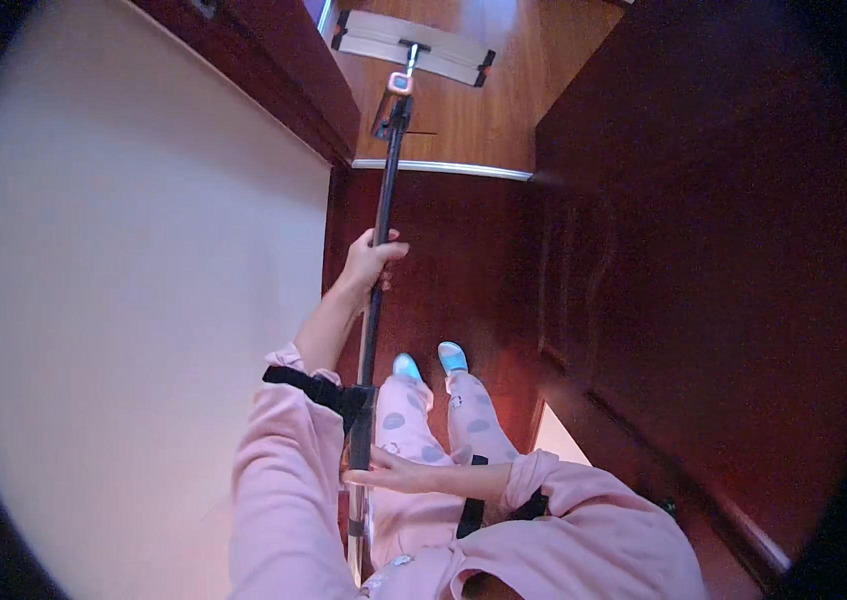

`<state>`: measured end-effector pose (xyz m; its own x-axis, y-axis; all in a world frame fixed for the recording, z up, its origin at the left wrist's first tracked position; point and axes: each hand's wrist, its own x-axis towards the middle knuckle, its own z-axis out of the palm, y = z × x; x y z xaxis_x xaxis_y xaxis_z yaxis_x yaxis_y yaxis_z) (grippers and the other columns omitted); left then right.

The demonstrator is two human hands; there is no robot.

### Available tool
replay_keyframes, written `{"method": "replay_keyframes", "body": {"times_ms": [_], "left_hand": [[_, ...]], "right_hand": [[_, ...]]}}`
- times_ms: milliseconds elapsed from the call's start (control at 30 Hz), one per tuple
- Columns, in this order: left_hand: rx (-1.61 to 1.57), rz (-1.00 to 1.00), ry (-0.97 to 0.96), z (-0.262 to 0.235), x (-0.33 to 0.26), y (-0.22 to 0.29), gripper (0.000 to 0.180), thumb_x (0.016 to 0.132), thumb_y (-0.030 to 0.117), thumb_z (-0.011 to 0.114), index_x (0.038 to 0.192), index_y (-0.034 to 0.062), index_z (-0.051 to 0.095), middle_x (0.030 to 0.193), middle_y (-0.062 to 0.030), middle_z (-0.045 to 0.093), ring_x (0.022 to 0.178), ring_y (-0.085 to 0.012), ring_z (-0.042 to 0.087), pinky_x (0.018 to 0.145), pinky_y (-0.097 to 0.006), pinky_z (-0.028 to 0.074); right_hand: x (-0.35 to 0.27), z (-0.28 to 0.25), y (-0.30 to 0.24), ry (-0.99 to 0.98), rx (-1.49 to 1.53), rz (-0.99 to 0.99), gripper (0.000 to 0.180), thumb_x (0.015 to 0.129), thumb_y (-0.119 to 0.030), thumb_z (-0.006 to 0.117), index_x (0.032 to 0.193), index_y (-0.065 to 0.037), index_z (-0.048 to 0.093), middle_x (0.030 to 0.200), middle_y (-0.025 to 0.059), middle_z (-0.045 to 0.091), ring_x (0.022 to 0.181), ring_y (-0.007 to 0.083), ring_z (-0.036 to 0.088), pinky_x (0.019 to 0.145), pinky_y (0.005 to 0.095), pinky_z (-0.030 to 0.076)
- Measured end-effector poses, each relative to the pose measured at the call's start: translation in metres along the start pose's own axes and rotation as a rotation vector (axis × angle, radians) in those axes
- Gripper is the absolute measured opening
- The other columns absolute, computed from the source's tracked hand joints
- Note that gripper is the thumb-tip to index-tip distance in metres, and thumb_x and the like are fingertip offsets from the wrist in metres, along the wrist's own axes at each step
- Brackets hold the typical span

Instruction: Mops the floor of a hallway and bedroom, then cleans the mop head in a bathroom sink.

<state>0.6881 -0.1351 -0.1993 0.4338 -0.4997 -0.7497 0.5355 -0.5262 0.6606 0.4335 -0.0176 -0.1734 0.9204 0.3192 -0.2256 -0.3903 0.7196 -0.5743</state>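
Observation:
I hold a long flat mop by its dark metal pole (pixel 385 190). My left hand (pixel 372 258) grips the pole about halfway down. My right hand (pixel 389 470) holds the pole's lower end close to my body. The mop's flat rectangular white head (pixel 414 47) rests on the wooden floor ahead, past a metal threshold strip (pixel 444 169). Both arms are in pink sleeves with black wrist straps. My feet in light blue slippers (pixel 431 361) stand on the dark floor below.
A pale wall (pixel 134 300) runs along my left. A dark red-brown wooden door or cabinet (pixel 704 280) stands close on my right. The lighter wooden floor (pixel 484 110) lies beyond the threshold in a narrow passage.

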Motion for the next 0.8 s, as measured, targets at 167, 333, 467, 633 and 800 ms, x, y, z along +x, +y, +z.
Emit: {"method": "replay_keyframes", "body": {"times_ms": [167, 333, 467, 633, 800], "left_hand": [[0.069, 0.074, 0.188, -0.026, 0.023, -0.008, 0.036, 0.068, -0.001, 0.055, 0.103, 0.0077, 0.051, 0.059, -0.0004, 0.045, 0.041, -0.0082, 0.039, 0.036, -0.022, 0.033], [-0.077, -0.033, 0.064, -0.057, 0.039, -0.025, 0.033, 0.073, 0.002, 0.056, 0.104, 0.0077, 0.049, 0.060, 0.0008, 0.044, 0.042, -0.0061, 0.038, 0.037, -0.021, 0.031], [-0.117, -0.007, -0.099, -0.068, 0.082, -0.037, 0.037, 0.077, 0.009, 0.056, 0.112, 0.0101, 0.045, 0.058, 0.0038, 0.038, 0.042, -0.0056, 0.034, 0.038, -0.022, 0.030], [-0.295, -0.012, -0.411, -0.113, 0.181, -0.066, 0.039, 0.081, 0.011, 0.056, 0.117, 0.0072, 0.041, 0.062, 0.0005, 0.042, 0.043, -0.0056, 0.037, 0.041, -0.021, 0.033], [-0.394, -0.066, -0.604, -0.134, 0.226, -0.096, 0.046, 0.084, 0.010, 0.055, 0.124, 0.0046, 0.032, 0.061, -0.0016, 0.043, 0.042, -0.0067, 0.039, 0.042, -0.021, 0.033]], "right_hand": [[0.040, -0.073, -0.002, -0.225, -0.494, -0.139, 0.040, 0.086, -0.034, 0.065, 0.111, -0.005, 0.055, 0.105, 0.0086, 0.061, 0.099, 0.0181, 0.057, 0.084, 0.0330, 0.047], [0.060, -0.233, -0.002, 0.306, -0.727, -0.073, 0.021, 0.085, -0.020, 0.065, 0.098, -0.003, 0.064, 0.093, 0.0062, 0.066, 0.088, 0.0169, 0.062, 0.076, 0.0307, 0.049], [0.088, -0.378, -0.015, 0.958, -0.636, -0.071, 0.018, 0.082, -0.015, 0.065, 0.093, -0.001, 0.069, 0.089, 0.0095, 0.068, 0.083, 0.0166, 0.065, 0.074, 0.0300, 0.051], [0.193, -0.560, -0.004, 1.030, -0.982, 0.022, 0.019, 0.083, -0.013, 0.062, 0.096, -0.002, 0.069, 0.091, 0.0112, 0.069, 0.079, 0.0179, 0.066, 0.071, 0.0312, 0.052], [0.255, -0.634, 0.037, 0.797, -1.489, 0.024, 0.019, 0.086, -0.009, 0.055, 0.099, -0.003, 0.067, 0.095, 0.0163, 0.064, 0.090, 0.0311, 0.063, 0.079, 0.0383, 0.051]]}}
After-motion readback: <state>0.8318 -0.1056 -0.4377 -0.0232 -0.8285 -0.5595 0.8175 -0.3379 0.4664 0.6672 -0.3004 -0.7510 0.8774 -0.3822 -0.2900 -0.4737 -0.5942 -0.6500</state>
